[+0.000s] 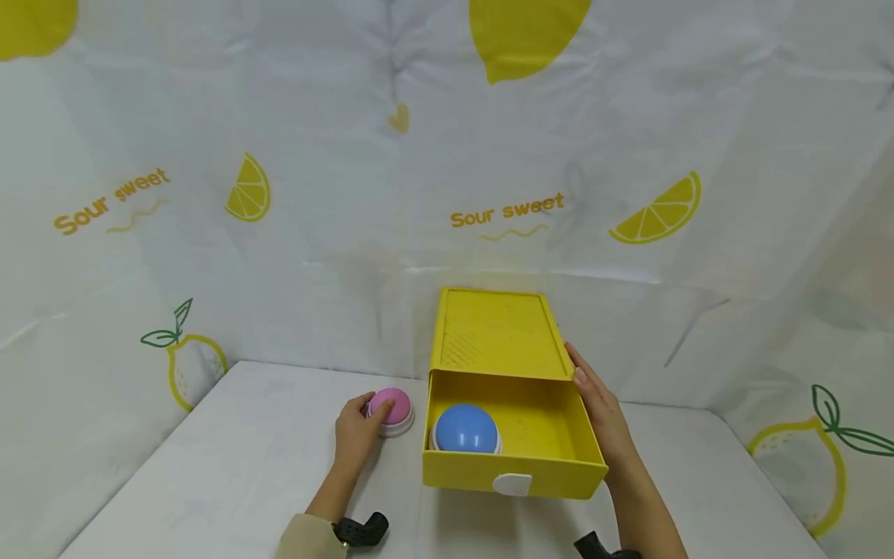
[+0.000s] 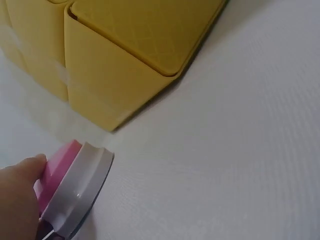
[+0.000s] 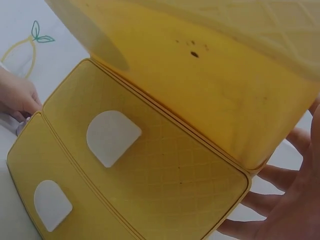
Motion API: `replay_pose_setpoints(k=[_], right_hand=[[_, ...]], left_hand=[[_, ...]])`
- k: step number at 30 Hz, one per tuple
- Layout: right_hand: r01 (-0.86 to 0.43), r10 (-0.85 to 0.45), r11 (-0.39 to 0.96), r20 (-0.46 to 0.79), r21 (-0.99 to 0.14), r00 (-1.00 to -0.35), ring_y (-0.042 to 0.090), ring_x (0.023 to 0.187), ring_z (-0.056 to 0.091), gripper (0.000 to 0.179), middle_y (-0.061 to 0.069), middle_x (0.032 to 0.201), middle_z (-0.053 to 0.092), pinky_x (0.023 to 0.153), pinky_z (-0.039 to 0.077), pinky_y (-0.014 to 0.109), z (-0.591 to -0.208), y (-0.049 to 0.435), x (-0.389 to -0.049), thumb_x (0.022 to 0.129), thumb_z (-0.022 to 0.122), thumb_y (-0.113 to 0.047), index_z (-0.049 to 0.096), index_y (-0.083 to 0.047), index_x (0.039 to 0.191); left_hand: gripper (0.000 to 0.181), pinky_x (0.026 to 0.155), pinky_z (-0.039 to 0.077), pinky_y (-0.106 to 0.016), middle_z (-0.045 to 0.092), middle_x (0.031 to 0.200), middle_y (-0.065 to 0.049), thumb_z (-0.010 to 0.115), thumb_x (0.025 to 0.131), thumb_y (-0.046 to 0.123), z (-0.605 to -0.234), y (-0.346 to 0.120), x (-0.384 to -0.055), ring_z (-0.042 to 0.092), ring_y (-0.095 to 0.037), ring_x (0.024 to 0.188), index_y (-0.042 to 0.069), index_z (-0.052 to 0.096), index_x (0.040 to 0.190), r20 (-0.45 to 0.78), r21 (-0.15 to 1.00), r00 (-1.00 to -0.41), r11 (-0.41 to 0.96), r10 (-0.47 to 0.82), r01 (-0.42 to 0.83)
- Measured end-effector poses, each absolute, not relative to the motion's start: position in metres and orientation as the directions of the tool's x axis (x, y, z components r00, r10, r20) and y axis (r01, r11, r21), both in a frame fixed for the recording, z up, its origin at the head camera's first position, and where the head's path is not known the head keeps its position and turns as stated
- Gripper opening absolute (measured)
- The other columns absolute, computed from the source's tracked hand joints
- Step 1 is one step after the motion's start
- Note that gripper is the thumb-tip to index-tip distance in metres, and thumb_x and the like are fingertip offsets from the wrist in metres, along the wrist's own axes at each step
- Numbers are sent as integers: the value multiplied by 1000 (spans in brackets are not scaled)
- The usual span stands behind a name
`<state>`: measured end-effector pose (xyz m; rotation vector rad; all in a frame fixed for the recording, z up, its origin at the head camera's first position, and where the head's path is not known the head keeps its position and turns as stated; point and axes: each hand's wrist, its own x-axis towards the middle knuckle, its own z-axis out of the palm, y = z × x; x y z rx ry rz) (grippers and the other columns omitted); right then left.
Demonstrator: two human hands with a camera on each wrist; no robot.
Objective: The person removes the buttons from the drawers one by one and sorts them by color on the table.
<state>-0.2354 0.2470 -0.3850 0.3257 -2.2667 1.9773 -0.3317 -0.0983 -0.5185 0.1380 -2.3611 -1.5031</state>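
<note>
My left hand (image 1: 355,436) holds a pink domed push button (image 1: 391,407) by its side, just left of the yellow drawer unit (image 1: 499,334). In the left wrist view, the thumb lies on the pink dome above its white base (image 2: 82,192). The unit's top drawer (image 1: 548,415) is pulled out toward me. Inside it, at the front left, sits a blue domed push button (image 1: 466,428) with a white rim. My right hand (image 1: 606,415) rests against the unit's right side, fingers extended along it, as the right wrist view also shows.
Lower drawers with white tabs (image 3: 114,137) are closed beneath the pulled-out one. The drawer front carries a white tab (image 1: 513,484) and juts over the white table (image 1: 209,466). A white lemon-print sheet (image 1: 335,310) hangs behind the unit.
</note>
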Motion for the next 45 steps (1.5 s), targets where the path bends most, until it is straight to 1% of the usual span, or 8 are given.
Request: replay_pose_setpoints(k=[5,8,13,17,27,33,39,45], right_hand=[[-222,-70,134,215,-966,-974,1,113,63,56,10,171,15,88,58,21,-388,246,-233,111,26,-44,12,-30,164],[-215,-60,150,208,-965,-976,-1,117,60,56,9,171,16,90,57,19,-388,246,-232,111,27,-44,14,-30,164],[-228,-65,142,221,-963,-973,0,111,63,55,11,170,18,86,58,19,-385,247,-233,111,28,-42,17,-30,163],[-237,-86,114,228,-965,-970,3,107,65,56,12,170,17,85,59,21,-385,246,-235,111,28,-41,15,-28,164],[-253,-80,143,243,-957,-967,0,114,62,55,9,170,19,87,58,21,-383,249,-237,111,29,-42,18,-28,163],[-246,-69,130,239,-960,-969,-6,124,54,56,7,171,17,93,54,16,-384,248,-237,110,30,-43,17,-28,163],[-252,-92,103,243,-962,-966,-1,122,57,56,9,170,18,92,56,20,-386,246,-239,111,29,-42,16,-26,163],[-250,-83,136,240,-959,-967,-3,122,56,56,9,170,20,92,56,19,-385,249,-237,111,29,-44,17,-28,163]], left_hand=[[57,107,49,-53,63,130,-30,73,92,29,-521,-102,-331,59,-43,127,-8,60,132,264,855,-948,498,-179,144],[69,105,51,-53,62,135,-29,78,87,33,-521,-105,-330,60,-42,125,-7,55,138,224,852,-966,508,-127,131],[86,104,52,-55,57,142,-28,85,80,35,-519,-103,-328,60,-42,126,-6,48,145,166,854,-982,512,-89,98],[83,104,51,-56,59,140,-27,87,78,31,-520,-101,-328,60,-41,126,-5,50,144,166,862,-979,500,-121,84],[80,107,50,-54,61,139,-22,87,78,30,-515,-89,-348,61,-37,124,-1,53,143,137,889,-984,452,-109,74],[78,105,52,-54,65,133,-23,89,77,29,-509,-81,-362,64,-37,118,-2,55,139,144,854,-986,513,-81,83],[72,104,52,-53,66,131,-21,88,77,28,-512,-74,-365,64,-35,116,0,57,137,152,847,-982,527,-115,69],[73,105,52,-53,64,133,-20,86,80,30,-510,-67,-364,63,-35,118,0,55,139,145,828,-983,558,-113,58]])
